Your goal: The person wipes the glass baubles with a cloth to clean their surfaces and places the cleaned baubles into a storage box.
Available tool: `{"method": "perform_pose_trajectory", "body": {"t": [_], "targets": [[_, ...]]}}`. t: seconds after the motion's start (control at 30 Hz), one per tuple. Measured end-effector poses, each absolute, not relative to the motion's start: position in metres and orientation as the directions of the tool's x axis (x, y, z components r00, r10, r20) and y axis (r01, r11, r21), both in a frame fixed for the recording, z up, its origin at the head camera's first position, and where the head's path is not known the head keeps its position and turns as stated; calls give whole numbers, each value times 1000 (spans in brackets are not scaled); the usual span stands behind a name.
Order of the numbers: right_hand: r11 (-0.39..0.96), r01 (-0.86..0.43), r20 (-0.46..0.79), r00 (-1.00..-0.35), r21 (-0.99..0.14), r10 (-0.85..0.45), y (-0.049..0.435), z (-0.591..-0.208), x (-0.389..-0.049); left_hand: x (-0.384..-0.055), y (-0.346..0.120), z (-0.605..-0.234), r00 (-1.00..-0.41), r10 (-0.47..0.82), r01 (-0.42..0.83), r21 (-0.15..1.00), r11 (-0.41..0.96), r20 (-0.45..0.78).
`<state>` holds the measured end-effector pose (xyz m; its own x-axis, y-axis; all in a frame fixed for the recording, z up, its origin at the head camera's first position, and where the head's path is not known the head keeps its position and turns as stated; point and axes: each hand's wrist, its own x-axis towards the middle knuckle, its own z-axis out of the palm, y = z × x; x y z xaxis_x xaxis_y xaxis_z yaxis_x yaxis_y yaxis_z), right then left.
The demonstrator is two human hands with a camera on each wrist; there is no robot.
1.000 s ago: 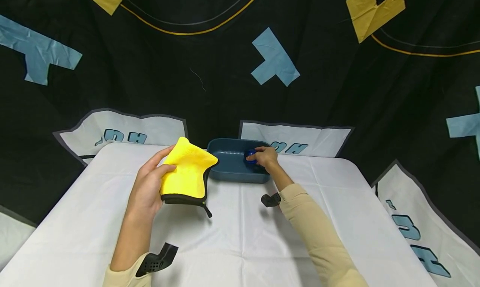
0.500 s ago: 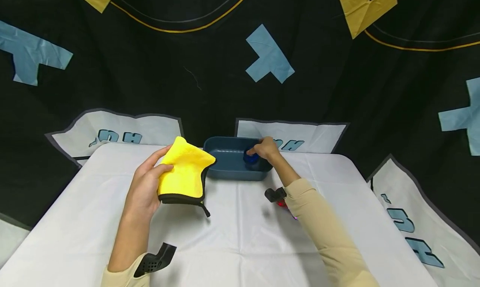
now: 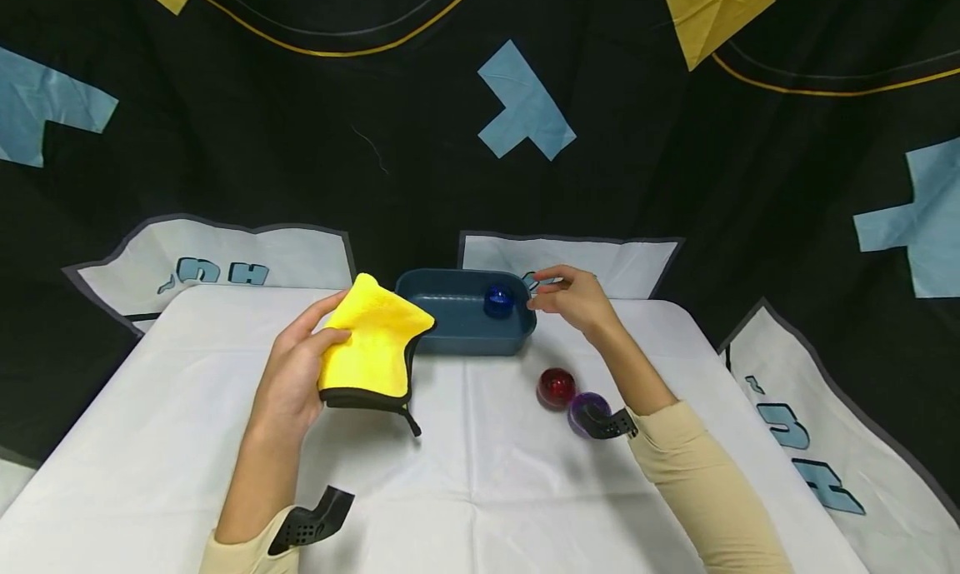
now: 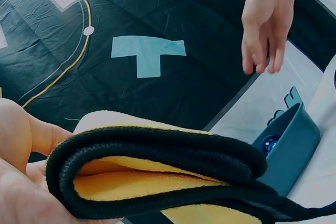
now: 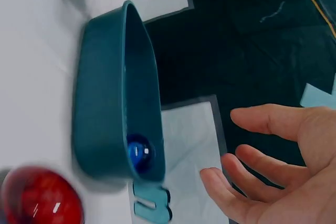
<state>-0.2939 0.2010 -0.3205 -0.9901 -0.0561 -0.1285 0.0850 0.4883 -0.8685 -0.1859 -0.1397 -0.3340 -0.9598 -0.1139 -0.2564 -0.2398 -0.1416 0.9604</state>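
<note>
My left hand holds a folded yellow cloth with black edging above the table, thumb on top of it. In the left wrist view, the cloth's folded layers show from the side. Beyond it stands a dark teal-blue bin, with a shiny blue ball inside near its right end. My right hand hovers just right of the bin's rim, fingers apart and nothing between them. A red ball and a purple ball lie on the table below my right forearm; a wrist strap partly covers the purple one.
A white cloth covers the table. Behind it hangs a black backdrop with blue and gold patches. The bin stands near the table's far edge.
My right hand has let go of the blue ball inside the bin and moved out to the right. The red and purple balls have come into sight. My left hand still holds the cloth.
</note>
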Motion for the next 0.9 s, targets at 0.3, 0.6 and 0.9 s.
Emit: {"method": "perform_pose_trajectory", "body": {"t": [0.3, 0.6, 0.9], "targets": [[605, 123, -201, -978, -787, -62, 252, -343, -250, -185, -132, -333, -958, -104, -253, 960, -124, -266], [561, 157, -290, -944, -813, -155, 291, -375, -223, -186, -130, -333, -964, -77, -244, 961, -129, -255], [427, 195, -372, -845, -883, -384, 322, -403, -217, -186, -129, -334, -962, -82, -248, 961, -124, -259]]}}
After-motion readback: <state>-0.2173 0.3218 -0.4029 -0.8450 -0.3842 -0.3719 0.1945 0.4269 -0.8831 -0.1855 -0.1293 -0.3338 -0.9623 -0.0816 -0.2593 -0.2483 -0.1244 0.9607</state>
